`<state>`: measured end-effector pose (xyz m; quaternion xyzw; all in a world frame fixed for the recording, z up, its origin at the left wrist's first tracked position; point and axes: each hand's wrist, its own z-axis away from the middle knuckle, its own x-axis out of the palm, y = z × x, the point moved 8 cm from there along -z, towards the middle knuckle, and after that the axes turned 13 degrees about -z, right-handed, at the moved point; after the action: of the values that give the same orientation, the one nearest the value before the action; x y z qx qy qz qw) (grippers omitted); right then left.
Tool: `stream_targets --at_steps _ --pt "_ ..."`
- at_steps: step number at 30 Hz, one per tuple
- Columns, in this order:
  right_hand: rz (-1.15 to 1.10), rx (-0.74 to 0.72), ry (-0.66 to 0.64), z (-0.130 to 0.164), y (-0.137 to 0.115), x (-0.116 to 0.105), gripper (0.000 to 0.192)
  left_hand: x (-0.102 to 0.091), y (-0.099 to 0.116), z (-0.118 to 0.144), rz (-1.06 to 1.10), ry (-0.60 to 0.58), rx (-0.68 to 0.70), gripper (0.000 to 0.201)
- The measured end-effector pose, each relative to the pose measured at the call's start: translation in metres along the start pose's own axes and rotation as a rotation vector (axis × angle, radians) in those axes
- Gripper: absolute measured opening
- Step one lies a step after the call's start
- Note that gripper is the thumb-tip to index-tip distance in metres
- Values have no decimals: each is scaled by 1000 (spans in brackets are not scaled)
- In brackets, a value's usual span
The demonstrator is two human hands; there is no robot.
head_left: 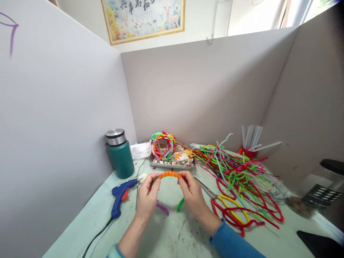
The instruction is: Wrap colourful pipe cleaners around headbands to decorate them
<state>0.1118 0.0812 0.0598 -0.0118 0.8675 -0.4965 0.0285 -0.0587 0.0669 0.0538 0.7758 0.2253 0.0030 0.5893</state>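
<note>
An arched band of pipe cleaners [170, 174], its middle wrapped in ruffled orange, is stretched between both hands above the table. My left hand [148, 191] pinches its left end, and my right hand [191, 190] pinches the right. Below my left hand a purple pipe cleaner end [162, 209] sticks out; a green end [180, 204] shows beside my right hand. Behind, a metal tray [172, 166] holds several finished-looking colourful pipe cleaner hoops [162, 145] and small flat pieces. Scissors with yellow handles [231, 206] lie to the right of my right hand.
A blue glue gun [120, 197] with a black cord lies at left, near a green bottle [120, 159]. Tangled pipe cleaners [236, 175] cover the right side. Farther back, a red holder [246, 153] has white sticks [252, 138]. Grey partitions [193, 96] enclose the table.
</note>
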Motion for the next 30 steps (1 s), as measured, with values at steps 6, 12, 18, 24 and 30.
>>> stream_targets --at_steps 6,12,18,24,30 --pt "5 -16 4 0 0 1 13 2 -2 -1 -89 9 45 18" --pt "18 -23 -4 0 -1 1 12 1 4 1 -127 9 52 17" --pt "58 -68 -28 2 -7 3 13 -2 9 3 -100 6 58 15" --pt "75 -89 -46 3 -10 5 13 -2 16 3 -151 -26 52 25" --pt "66 -82 -53 3 -9 6 13 -1 17 5 -124 -8 77 19"
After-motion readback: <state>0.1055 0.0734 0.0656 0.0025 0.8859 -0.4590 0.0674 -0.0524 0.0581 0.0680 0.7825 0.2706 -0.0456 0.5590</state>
